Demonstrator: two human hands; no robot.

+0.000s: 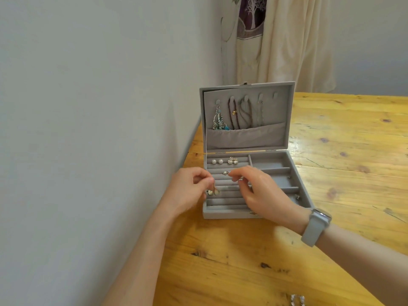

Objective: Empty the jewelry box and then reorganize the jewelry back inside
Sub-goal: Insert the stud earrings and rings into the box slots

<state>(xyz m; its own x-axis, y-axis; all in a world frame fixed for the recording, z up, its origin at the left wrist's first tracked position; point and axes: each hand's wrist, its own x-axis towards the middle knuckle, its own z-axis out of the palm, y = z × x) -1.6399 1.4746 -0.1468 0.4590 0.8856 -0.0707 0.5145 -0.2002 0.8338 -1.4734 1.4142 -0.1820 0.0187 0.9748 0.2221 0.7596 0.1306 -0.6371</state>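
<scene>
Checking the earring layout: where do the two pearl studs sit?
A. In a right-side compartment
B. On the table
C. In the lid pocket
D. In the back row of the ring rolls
D: the pearl studs sit side by side in the rearmost roll row of the jewelry box, nearest the hinge.

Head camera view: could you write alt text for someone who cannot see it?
Two hands work over the ring rolls of an open grey jewelry box on a wooden table; the left hand pinches a small earring, the right hand pinches something tiny. Necklaces hang inside the lid.

Silver piece point(297, 301) cut off (bottom edge), blurred.
</scene>
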